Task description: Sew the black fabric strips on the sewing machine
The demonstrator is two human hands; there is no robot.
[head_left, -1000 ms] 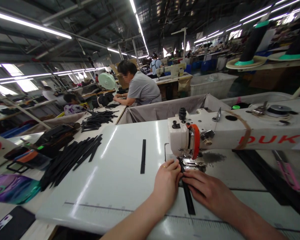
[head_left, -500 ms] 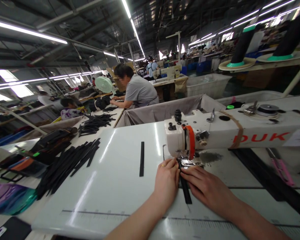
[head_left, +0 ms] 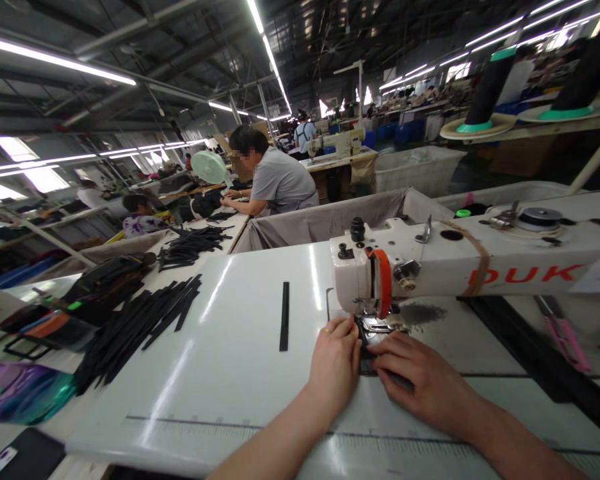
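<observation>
We see a smooth, glossy worktop (head_left: 225,380) streaked with reflections. The black strip (head_left: 284,317) on it looks like matt cloth. At right, our sewing machine (head_left: 445,263) has smooth paint and shiny metal fittings; the scissors (head_left: 567,333) pair metal blades with plastic-looking handles. Farther off, dull, creased cloth covers the bin (head_left: 325,225).

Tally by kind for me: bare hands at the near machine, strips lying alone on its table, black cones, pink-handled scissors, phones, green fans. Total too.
Left hand and right hand: 2
Lone strip: 1
Black cones: 2
Scissors: 1
Phone: 1
Green fan: 1
Total: 8
</observation>
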